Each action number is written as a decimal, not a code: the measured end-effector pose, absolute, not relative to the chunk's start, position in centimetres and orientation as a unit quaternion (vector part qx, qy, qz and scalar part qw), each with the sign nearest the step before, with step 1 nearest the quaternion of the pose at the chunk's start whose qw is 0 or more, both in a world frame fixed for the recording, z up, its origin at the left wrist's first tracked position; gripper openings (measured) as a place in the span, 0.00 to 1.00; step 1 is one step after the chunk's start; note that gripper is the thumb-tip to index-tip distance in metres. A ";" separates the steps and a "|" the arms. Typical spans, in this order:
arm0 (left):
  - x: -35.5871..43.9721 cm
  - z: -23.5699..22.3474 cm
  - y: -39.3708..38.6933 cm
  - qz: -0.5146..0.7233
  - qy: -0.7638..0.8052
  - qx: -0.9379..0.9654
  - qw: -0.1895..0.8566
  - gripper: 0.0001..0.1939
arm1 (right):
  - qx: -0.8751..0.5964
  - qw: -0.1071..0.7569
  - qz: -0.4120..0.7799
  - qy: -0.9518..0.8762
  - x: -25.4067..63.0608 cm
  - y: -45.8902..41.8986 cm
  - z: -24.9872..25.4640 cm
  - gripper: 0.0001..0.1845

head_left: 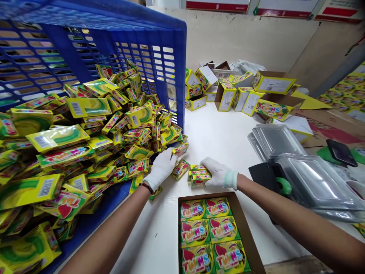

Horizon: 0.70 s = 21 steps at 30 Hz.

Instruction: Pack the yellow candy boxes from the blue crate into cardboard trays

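1. Table: white.
2. Crate: heaped with packs.
3. Carton: holds boxes.
4. Right hand: fingers clamped on a row of packs, on the table beyond the carton.
5. Left hand: fingertips at a pack beside the crate; whether clamped, I cannot tell.

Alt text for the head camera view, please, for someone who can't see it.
A white-gloved right hand grips a row of yellow packs on a white table, while the gloved left hand touches one pack beside a blue crate heaped with more packs. In front, an open cardboard box holds TWINS boxes.
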State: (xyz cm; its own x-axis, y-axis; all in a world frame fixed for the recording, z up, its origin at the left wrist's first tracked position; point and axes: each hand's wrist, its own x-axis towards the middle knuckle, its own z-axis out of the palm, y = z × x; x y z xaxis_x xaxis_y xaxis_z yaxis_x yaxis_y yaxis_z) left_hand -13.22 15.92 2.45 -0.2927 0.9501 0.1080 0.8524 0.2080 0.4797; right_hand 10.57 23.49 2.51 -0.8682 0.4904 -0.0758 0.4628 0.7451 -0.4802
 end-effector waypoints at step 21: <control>-5.3 -5.1 17.6 0.509 0.571 0.498 0.409 0.36 | -0.184 0.117 0.145 -0.965 11.1 25.5 -3.0 0.53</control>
State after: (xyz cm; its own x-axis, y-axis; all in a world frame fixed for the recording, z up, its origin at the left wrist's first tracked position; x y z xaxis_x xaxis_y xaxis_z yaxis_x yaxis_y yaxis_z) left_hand -5.29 17.58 -5.09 -0.1708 0.9845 0.0395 0.1526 -0.0131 0.9882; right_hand 11.09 25.47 -3.01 -0.9054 0.3882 0.1717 0.3207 0.8906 -0.3225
